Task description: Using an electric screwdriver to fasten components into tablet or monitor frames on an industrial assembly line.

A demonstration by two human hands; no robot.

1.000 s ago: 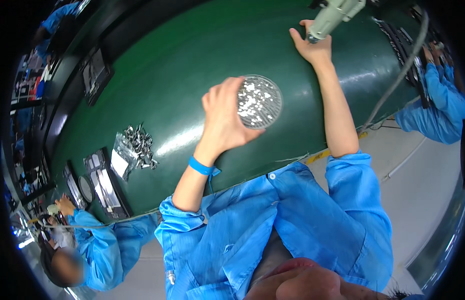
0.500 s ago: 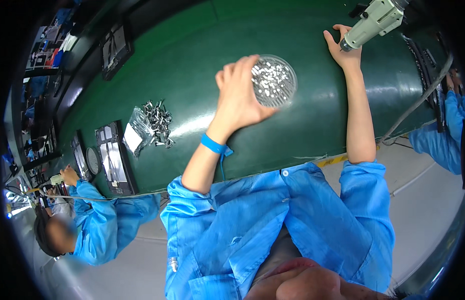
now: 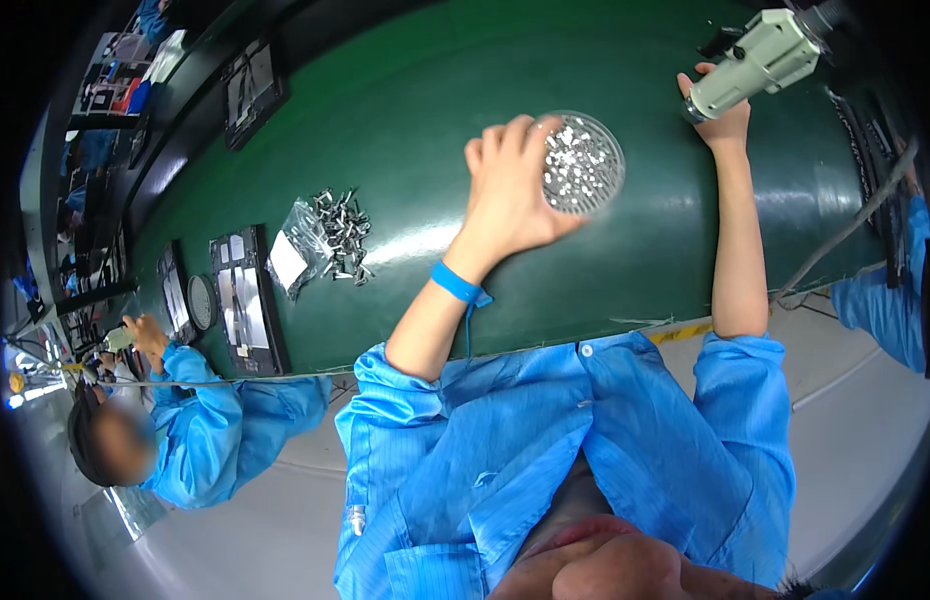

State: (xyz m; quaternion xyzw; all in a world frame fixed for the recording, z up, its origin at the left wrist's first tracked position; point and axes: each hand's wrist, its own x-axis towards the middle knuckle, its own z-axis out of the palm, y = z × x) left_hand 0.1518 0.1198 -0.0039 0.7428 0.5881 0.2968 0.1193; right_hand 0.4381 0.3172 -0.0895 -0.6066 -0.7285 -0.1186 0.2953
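Observation:
My left hand (image 3: 517,190) is closed round the left side of a round clear dish (image 3: 619,178), thumb at the near edge and fingers at the far edge. Inside the dish lie many small shiny metal pieces (image 3: 583,160). Farther right, my right hand (image 3: 725,128) lies partly behind a pale green powered tool (image 3: 757,65), which looks like an electric screwdriver. Its thumb and a fingertip show apart beside the tool; the remaining fingers are hidden. A blue band (image 3: 455,284) with a cord circles my left wrist.
On the green table (image 3: 435,320), a pile of dark screws (image 3: 345,235) lies beside a clear plastic bag (image 3: 303,230). Farther left are a flat black-and-silver unit (image 3: 247,300) and a grey round dish (image 3: 201,302). A co-worker (image 3: 220,430) sits left; a grey cable (image 3: 855,225) runs right.
The whole scene has shifted slightly right in the picture. My left hand still grips the dish. The tool now covers more of my right hand.

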